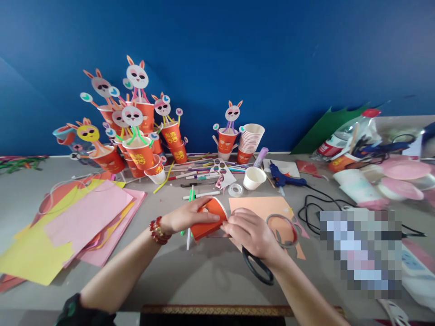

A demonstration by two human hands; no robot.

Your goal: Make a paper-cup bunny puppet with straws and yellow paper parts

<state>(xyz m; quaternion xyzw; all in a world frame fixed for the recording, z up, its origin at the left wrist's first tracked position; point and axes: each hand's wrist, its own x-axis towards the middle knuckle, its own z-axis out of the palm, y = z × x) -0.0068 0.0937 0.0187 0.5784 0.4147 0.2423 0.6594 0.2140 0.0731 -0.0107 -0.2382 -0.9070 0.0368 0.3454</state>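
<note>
Paper sheets (84,222): stacked, desk's left. My left hand (186,216): clamped around orange cup (208,222), held on its side above the desk (210,276). My right hand (249,233): closed on black scissors (256,267), at the cup's rim. Step, I judge: cutting the rim; next needs steady blades.

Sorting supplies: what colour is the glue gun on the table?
The glue gun is blue with a black cord, seen in the head view.

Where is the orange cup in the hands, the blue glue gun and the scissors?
orange cup (205,224), head view, on its side wall between the two hands.
blue glue gun (283,179), head view, on its body.
scissors (256,267), head view, on the black handle loop under the right wrist.
</note>
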